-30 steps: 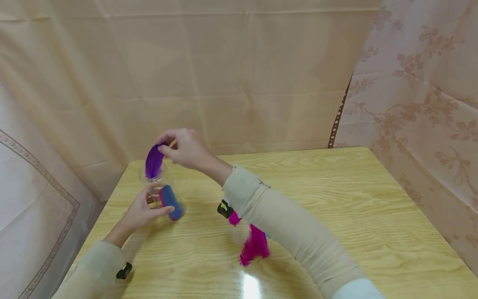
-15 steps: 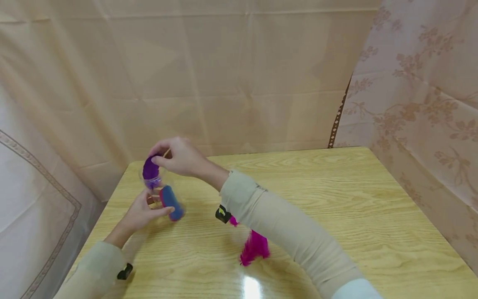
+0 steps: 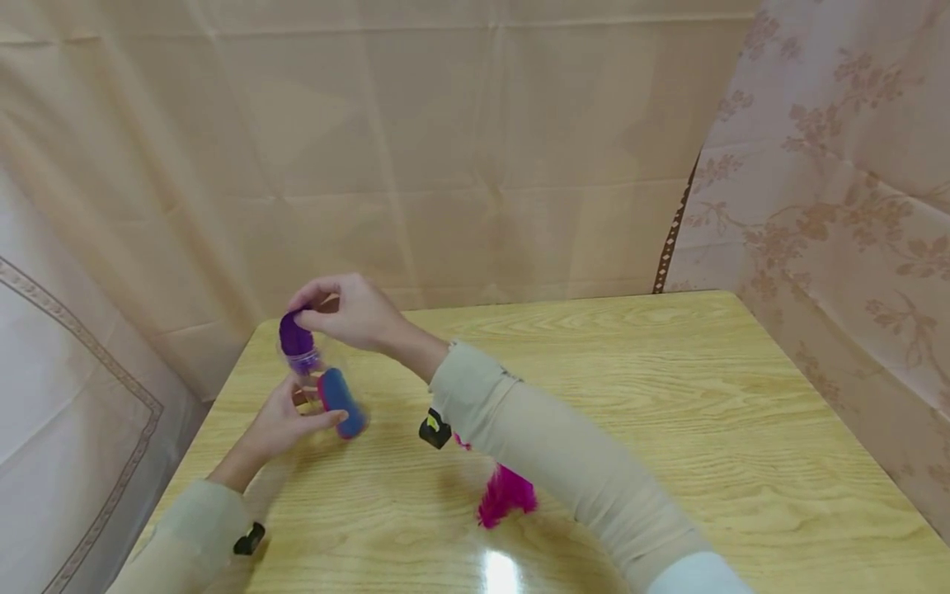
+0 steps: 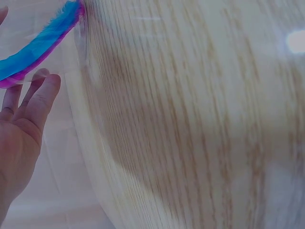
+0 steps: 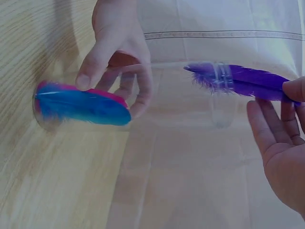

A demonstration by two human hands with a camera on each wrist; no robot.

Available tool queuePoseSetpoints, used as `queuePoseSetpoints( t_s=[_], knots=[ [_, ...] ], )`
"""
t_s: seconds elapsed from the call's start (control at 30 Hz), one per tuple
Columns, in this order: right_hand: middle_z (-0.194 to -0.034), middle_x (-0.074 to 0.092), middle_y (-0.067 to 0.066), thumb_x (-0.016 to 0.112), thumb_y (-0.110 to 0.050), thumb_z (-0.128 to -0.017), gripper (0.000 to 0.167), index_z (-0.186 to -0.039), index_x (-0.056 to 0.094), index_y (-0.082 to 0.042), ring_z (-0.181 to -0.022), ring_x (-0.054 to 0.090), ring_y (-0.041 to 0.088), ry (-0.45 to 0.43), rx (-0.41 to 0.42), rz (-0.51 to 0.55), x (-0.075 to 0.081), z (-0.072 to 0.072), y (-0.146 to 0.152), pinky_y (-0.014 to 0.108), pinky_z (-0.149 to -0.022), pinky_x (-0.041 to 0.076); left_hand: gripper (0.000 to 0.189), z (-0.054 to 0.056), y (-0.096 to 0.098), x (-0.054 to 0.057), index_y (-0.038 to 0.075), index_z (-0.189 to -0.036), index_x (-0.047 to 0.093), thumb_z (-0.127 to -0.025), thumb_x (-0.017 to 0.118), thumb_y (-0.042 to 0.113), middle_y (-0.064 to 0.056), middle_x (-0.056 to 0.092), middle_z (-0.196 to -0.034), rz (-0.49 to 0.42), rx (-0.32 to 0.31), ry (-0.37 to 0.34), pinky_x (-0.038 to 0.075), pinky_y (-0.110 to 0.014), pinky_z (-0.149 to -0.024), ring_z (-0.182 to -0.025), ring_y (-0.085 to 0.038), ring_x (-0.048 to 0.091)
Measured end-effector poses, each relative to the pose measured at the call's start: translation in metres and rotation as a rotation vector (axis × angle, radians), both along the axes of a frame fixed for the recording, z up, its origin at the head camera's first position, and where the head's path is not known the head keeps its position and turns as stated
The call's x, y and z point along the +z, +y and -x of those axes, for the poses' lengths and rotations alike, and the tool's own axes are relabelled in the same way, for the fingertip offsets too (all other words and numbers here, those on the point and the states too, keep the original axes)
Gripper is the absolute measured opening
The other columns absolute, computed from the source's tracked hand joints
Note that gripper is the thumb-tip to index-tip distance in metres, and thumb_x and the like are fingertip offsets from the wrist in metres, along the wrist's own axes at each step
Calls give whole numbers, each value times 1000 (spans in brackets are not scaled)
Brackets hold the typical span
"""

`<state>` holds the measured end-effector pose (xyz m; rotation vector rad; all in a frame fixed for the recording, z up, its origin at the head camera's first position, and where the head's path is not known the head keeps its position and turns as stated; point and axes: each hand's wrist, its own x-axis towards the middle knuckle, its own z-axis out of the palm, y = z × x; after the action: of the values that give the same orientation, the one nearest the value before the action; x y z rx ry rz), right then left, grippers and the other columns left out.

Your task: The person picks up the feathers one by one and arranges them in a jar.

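Note:
My left hand (image 3: 278, 421) curls its fingers and thumb around a clear, tall jar (image 5: 221, 114) standing near the table's far left corner. A blue feather (image 5: 81, 107) and a pink feather (image 5: 112, 95) lean together inside, close to the bottom. Above the jar's mouth, my right hand (image 3: 356, 313) pinches a purple feather (image 3: 295, 334) by its upper end between thumb and fingers. In the right wrist view this feather's fluffy lower end reaches through the ringed neck into the jar. The left wrist view catches only part of the left hand and the blue and pink feathers.
Bright pink feathers (image 3: 508, 495) lie on the wooden table (image 3: 705, 412), partly hidden under the right sleeve (image 3: 549, 437). A beige curtain (image 3: 460, 165) hangs behind the table, with patterned cloth (image 3: 839, 206) at the right side.
The right hand has come down and slightly left, lowering the purple feather from above the jar's mouth until its tip is inside. The left hand stays in place on the jar.

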<state>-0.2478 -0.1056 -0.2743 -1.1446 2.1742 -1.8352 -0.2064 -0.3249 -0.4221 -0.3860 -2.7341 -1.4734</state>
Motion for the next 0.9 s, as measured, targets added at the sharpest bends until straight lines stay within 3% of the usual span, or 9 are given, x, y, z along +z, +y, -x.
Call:
queuePoseSetpoints(
  t_s=[0.13,0.33,0.67,0.9],
  knots=[
    [-87,68,-2,72,0,-92,8,-99,74,-2,-79,68,7,11,-3,31,-5,1,-4,19,-78,55,74,0,1,1,7,-144,41,-86,84,23,-17,57,-129,14,5,-10,53,-31,-85,-109,-33,59],
    [-90,67,-6,71,1,-92,12,-102,73,-5,-78,67,3,47,-4,-35,-11,0,-6,16,-78,53,78,-1,1,1,9,-150,38,-88,83,27,-15,57,-134,40,6,-35,50,-39,-90,-113,-35,57],
    [-91,68,-4,67,5,-93,20,-109,69,-6,-80,66,2,114,6,-106,-13,1,-6,14,-78,52,77,-1,2,3,9,-150,38,-89,82,26,-14,57,-135,58,-3,-11,48,-44,-93,-114,-34,56],
    [-93,67,-4,66,5,-94,20,-112,67,-4,-84,63,-2,204,18,-134,-15,-4,-9,10,-79,50,71,-3,0,1,10,-146,41,-89,81,23,-10,58,-133,44,-16,18,49,-34,-92,-112,-27,56]
  ],
)
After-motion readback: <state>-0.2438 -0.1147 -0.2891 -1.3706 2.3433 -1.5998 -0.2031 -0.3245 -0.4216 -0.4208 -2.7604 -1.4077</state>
